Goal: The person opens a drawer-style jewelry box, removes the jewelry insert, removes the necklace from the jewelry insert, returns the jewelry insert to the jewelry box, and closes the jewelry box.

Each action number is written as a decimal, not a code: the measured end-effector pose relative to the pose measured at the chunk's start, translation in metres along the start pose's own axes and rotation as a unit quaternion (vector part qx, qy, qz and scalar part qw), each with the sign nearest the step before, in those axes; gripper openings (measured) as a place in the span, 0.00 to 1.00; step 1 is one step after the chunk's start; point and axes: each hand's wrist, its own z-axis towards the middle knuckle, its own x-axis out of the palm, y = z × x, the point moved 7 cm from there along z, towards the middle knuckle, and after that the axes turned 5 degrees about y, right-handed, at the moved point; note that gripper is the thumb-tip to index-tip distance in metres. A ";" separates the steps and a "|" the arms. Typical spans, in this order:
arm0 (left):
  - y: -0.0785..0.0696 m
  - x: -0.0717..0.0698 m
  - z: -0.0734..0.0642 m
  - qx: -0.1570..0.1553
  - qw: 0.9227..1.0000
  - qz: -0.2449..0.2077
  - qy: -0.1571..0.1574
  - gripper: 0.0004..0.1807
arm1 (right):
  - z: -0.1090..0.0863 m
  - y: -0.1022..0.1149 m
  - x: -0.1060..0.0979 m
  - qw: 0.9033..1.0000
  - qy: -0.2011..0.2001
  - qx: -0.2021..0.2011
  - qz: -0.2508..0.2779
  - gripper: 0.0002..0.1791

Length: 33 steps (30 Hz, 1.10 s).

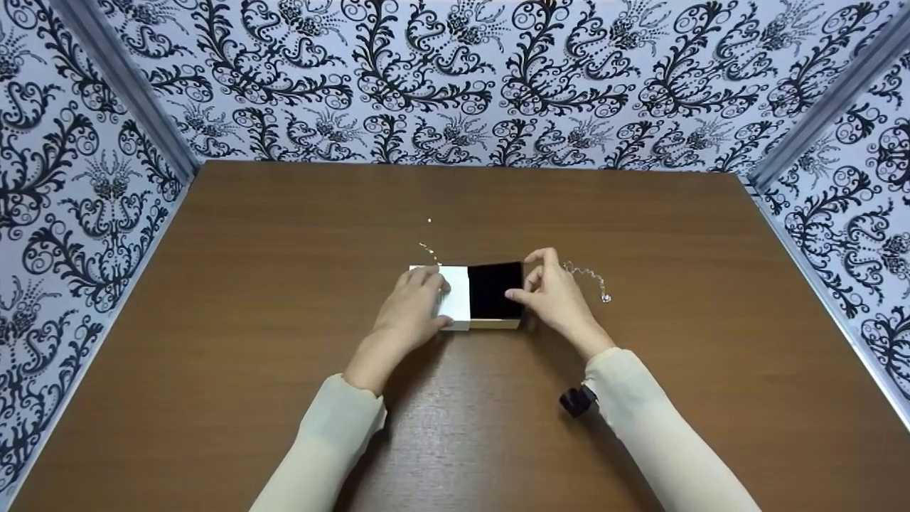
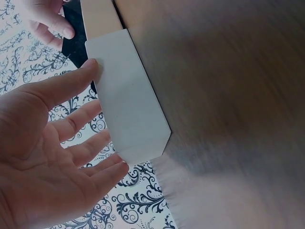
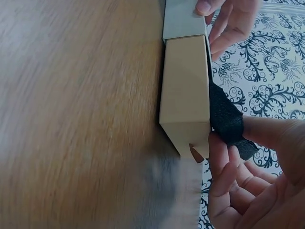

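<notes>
A small box lies on the table, its white sleeve (image 1: pixel 455 297) partly drawn off a yellowish-tan drawer (image 3: pixel 186 81) that sticks out to the right. My left hand (image 1: pixel 411 302) holds the sleeve's left part, thumb at the near top edge and fingers across the top. At the drawer's right end, my right hand (image 1: pixel 558 291) pinches the black soft pad (image 1: pixel 494 290) between thumb and fingers. In the right wrist view the pad's edge bends up above the drawer. A cut notch (image 3: pixel 195 152) shows in the drawer's end wall. What lies under the pad is hidden.
A thin silvery chain (image 1: pixel 589 272) with a round end piece lies right of my right hand. Part of another fine chain (image 1: pixel 429 250) shows behind the box, with a tiny white bit (image 1: pixel 429 220) farther back. Patterned walls (image 1: pixel 455 85) enclose the brown table (image 1: pixel 298 206).
</notes>
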 end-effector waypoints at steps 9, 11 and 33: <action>-0.001 0.000 0.000 0.002 1.000 0.006 0.001 0.24 | -0.003 0.000 0.002 0.999 -0.011 -0.006 -0.043 0.25; -0.001 -0.001 -0.001 0.003 1.000 0.007 0.000 0.24 | -0.003 0.000 0.002 0.999 -0.012 -0.008 -0.048 0.25; -0.004 -0.001 -0.001 0.019 1.000 0.016 -0.004 0.22 | -0.007 0.012 0.003 0.994 -0.032 -0.061 -0.083 0.23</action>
